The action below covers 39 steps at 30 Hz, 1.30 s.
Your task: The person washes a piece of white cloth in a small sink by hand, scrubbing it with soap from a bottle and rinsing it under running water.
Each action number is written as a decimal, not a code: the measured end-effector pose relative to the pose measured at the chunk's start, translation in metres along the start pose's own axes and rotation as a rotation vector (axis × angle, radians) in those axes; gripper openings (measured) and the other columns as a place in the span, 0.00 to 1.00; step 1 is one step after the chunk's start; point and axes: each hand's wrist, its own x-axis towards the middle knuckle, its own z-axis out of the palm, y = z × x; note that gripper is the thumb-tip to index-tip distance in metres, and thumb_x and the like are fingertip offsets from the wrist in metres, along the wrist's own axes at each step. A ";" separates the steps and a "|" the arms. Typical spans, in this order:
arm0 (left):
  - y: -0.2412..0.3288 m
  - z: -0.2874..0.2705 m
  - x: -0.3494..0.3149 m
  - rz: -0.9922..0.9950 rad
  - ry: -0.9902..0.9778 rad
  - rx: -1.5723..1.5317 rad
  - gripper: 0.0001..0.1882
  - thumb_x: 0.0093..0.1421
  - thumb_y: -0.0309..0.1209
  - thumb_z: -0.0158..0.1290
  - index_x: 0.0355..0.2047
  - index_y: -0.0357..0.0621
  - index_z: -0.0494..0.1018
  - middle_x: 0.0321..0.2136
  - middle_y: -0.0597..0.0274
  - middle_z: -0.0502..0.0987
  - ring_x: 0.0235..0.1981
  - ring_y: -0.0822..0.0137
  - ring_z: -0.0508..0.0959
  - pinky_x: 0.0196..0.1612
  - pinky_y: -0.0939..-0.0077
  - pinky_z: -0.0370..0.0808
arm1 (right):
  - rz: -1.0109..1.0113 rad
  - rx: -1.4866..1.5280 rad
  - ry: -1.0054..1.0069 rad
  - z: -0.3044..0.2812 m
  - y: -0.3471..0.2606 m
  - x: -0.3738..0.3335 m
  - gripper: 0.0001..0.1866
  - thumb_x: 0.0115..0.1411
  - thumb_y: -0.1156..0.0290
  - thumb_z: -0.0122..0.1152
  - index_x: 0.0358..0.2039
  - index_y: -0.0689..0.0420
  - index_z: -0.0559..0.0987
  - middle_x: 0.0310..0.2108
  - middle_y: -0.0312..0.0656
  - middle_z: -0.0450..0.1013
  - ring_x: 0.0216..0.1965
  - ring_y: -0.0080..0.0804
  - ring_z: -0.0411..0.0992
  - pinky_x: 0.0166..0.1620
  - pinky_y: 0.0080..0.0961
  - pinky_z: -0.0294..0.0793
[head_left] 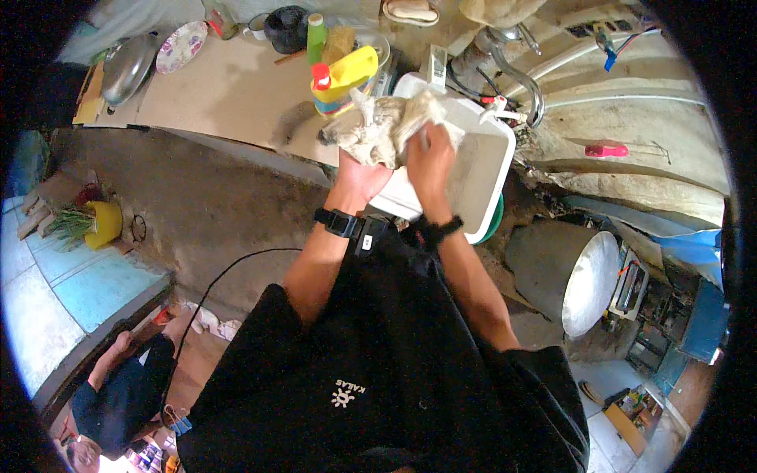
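A crumpled, off-white cloth with dirty grey patches is bunched up over the near left part of a white basin. My left hand supports it from below, with the fingers mostly hidden beneath its folds. Closed around its right part is my right hand, knuckles up. Just behind the cloth stands a yellow jug with a red cap. Shallow greyish water appears to lie in the basin.
A curved metal tap rises behind the basin. Left along the counter are a floral plate, a metal lid and a green bottle. A large round pot stands right. Another person sits lower left.
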 end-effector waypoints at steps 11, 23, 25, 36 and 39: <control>-0.011 -0.036 0.010 -0.047 -0.020 0.046 0.18 0.78 0.38 0.42 0.59 0.42 0.74 0.56 0.58 0.80 0.55 0.62 0.81 0.57 0.67 0.80 | 0.004 -0.006 0.048 0.000 -0.004 0.018 0.05 0.57 0.74 0.66 0.30 0.60 0.78 0.26 0.55 0.72 0.29 0.60 0.73 0.32 0.47 0.69; -0.011 -0.015 0.019 0.038 0.260 0.363 0.13 0.75 0.29 0.46 0.55 0.41 0.75 0.47 0.60 0.82 0.43 0.65 0.84 0.47 0.67 0.84 | -0.047 0.082 0.052 -0.005 -0.016 -0.018 0.05 0.52 0.81 0.63 0.24 0.60 0.76 0.27 0.50 0.73 0.30 0.57 0.72 0.30 0.47 0.68; -0.020 -0.018 0.013 0.015 0.284 0.397 0.13 0.74 0.29 0.47 0.55 0.41 0.75 0.47 0.60 0.83 0.43 0.65 0.84 0.48 0.67 0.84 | -0.025 -0.067 0.040 -0.003 -0.003 0.003 0.07 0.47 0.84 0.62 0.27 0.59 0.77 0.27 0.50 0.71 0.30 0.57 0.71 0.30 0.49 0.66; -0.031 -0.057 0.040 -0.043 0.065 0.661 0.19 0.75 0.41 0.50 0.58 0.45 0.75 0.52 0.62 0.82 0.53 0.63 0.81 0.58 0.61 0.79 | 0.104 -0.063 -0.052 -0.005 0.036 -0.029 0.16 0.38 0.80 0.70 0.31 0.58 0.81 0.28 0.48 0.73 0.34 0.54 0.73 0.36 0.47 0.73; -0.010 -0.117 0.060 -0.149 -0.306 0.444 0.17 0.71 0.31 0.53 0.58 0.39 0.75 0.49 0.57 0.82 0.48 0.62 0.83 0.51 0.60 0.83 | 0.080 -0.051 0.061 -0.002 0.019 -0.034 0.23 0.41 0.80 0.67 0.42 0.55 0.88 0.28 0.48 0.76 0.31 0.51 0.76 0.34 0.43 0.76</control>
